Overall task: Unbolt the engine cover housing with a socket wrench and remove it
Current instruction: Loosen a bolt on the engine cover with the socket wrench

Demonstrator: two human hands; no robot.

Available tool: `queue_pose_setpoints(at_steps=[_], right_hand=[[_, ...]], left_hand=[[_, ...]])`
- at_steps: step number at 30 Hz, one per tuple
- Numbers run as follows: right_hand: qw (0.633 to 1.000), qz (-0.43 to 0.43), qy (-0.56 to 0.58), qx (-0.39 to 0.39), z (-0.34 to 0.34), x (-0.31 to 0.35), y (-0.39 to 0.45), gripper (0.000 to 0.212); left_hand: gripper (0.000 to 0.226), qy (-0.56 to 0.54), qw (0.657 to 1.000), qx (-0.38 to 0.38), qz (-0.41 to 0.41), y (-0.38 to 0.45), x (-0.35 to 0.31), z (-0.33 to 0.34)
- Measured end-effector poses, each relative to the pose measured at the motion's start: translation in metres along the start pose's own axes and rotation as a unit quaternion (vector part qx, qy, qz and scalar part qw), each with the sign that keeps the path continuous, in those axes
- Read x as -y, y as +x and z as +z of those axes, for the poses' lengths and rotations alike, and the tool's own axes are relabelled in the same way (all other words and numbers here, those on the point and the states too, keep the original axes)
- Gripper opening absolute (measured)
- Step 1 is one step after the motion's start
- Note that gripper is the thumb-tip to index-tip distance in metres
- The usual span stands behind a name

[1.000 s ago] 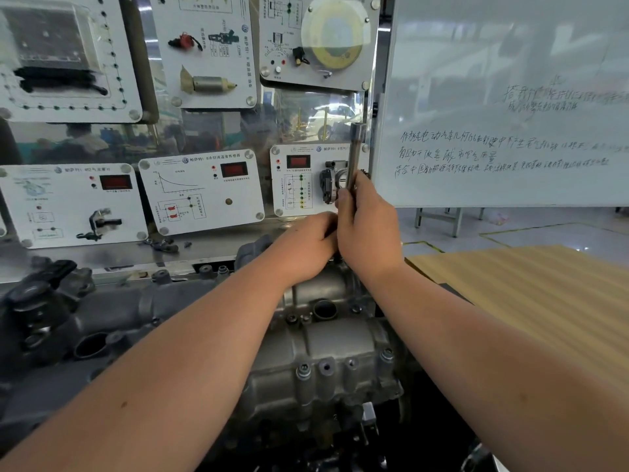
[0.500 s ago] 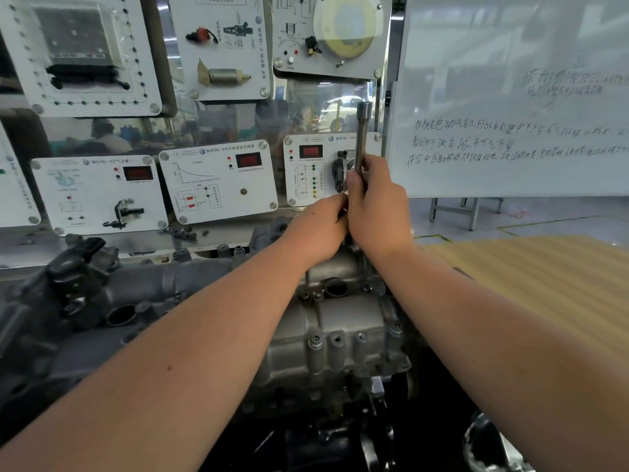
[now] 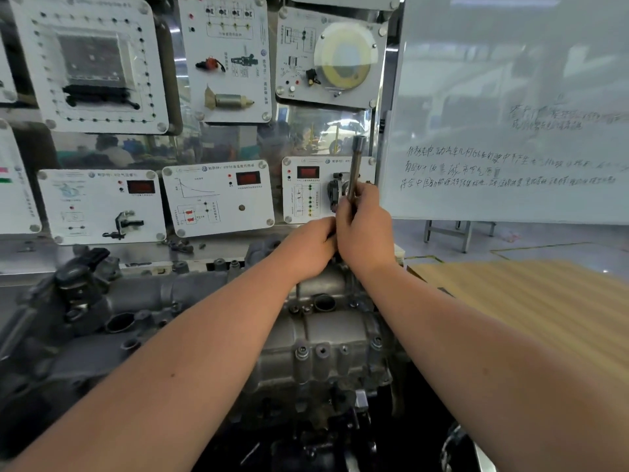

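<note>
The grey cast engine cover housing [image 3: 326, 338] sits low in the middle, with bolts along its near edge. My right hand [image 3: 366, 233] grips the metal socket wrench [image 3: 355, 165], whose handle sticks almost straight up above my fist. My left hand [image 3: 308, 248] lies curled against the right one at the far top edge of the housing; what its fingers hold is hidden. The wrench's lower end and the bolt under it are hidden behind both hands.
White training panels [image 3: 218, 195] with gauges and sensors hang on the wall behind the engine. A whiteboard [image 3: 510, 114] stands at the right, a wooden tabletop [image 3: 531, 311] below it. Darker engine parts [image 3: 78, 301] extend to the left.
Both hands and the wrench stay at the same spot on the housing; the wrench handle stays nearly upright. My head has tilted up a little, so the scene sits lower in view.
</note>
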State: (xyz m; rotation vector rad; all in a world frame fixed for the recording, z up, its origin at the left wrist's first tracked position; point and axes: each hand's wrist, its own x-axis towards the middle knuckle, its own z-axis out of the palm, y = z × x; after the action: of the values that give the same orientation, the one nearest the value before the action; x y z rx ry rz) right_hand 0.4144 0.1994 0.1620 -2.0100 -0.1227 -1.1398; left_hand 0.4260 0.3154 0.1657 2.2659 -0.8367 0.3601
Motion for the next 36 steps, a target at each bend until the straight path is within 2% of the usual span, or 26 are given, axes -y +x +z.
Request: queue_pose_setpoints(at_steps=[7,12,18,22,28,36], right_hand=[[1.000,-0.006,-0.030,-0.001,0.006,-0.003,0.002,0.028],[0.998,-0.029,-0.059,-0.011,0.005,0.003,-0.003,0.028],[0.999,-0.026,-0.042,-0.005,0.003,0.005,-0.002,0.025],[0.998,-0.037,-0.043,0.018,0.005,0.005,-0.001,0.025],[0.999,-0.035,-0.027,0.019,0.006,0.001,0.003,0.026],[0.995,-0.091,-0.026,0.004,0.007,-0.002,0.002,0.023]], left_hand=[[0.026,-0.020,1.000,0.009,0.003,0.004,0.002,0.000],[0.017,-0.005,1.000,0.003,0.015,0.004,0.005,0.000],[0.021,0.015,1.000,-0.009,0.022,-0.001,-0.001,0.001],[0.016,0.026,0.999,-0.010,0.016,0.001,0.003,0.000],[0.018,-0.002,1.000,-0.009,0.016,0.004,0.006,0.001],[0.021,-0.007,1.000,0.001,0.019,0.003,0.005,0.001]])
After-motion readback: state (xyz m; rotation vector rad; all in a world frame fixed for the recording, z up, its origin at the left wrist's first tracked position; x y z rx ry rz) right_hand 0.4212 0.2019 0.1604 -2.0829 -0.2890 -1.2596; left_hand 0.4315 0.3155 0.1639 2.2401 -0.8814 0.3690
